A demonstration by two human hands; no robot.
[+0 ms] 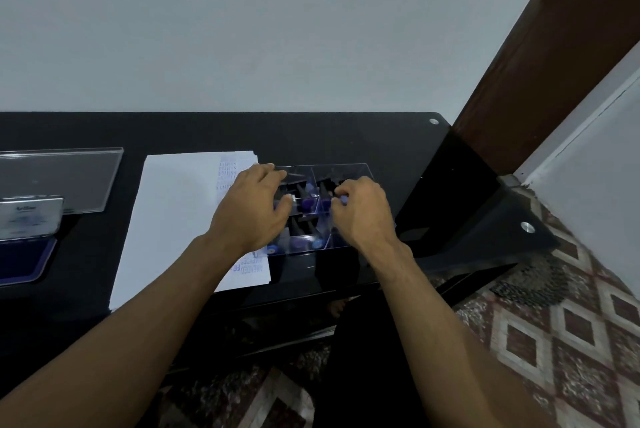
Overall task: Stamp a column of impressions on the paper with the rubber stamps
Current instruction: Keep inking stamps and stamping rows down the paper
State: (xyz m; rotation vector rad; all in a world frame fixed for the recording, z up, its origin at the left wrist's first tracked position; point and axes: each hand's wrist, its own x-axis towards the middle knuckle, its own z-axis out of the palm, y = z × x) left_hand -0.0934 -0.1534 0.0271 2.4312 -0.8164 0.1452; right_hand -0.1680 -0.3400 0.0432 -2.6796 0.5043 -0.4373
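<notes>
A white sheet of paper [180, 213] lies on the black glass table [363, 140], with a column of blue stamp marks down its right side. To its right stands a clear plastic box [341, 171] with compartments holding several black-handled rubber stamps [306, 200]. My left hand [256, 206] rests over the box's left side, fingers bent over its edge. My right hand [362, 211] reaches into the right compartments, its fingers curled round something small and bluish; what it is I cannot make out.
An open blue ink pad [26, 254] with its lid raised sits at the table's left edge. Behind it stands a clear acrylic sign holder [69, 178]. A brown wooden post [530, 57] rises at the right. Patterned floor tiles [571, 323] show below.
</notes>
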